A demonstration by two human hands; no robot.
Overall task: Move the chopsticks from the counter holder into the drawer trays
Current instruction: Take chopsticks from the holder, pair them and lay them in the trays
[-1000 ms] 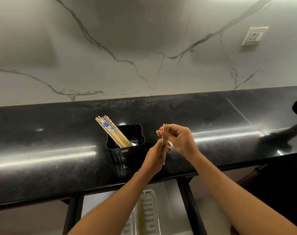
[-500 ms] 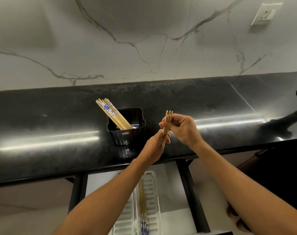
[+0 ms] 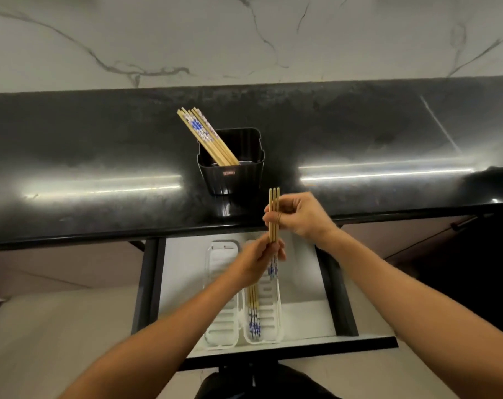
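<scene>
Near the counter's (image 3: 100, 168) front edge the holder (image 3: 233, 175) is seen part-filled with chopsticks (image 3: 207, 139) — a bundle (image 3: 274, 208) is gripped by left hand (image 3: 256, 263) and right hand (image 3: 299, 217) above the drawer trays (image 3: 223, 263) — a few are already laid in the right tray (image 3: 273, 300).

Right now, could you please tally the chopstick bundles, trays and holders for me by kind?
Chopstick bundles: 3, namely holder bundle, held bundle, tray bundle
White trays: 2, namely left tray, right tray
Black holder: 1
Total: 6

White marble backsplash (image 3: 244, 38), grey veins — glossy black countertop (image 3: 72, 156) below, light streaks reflected on it
</scene>
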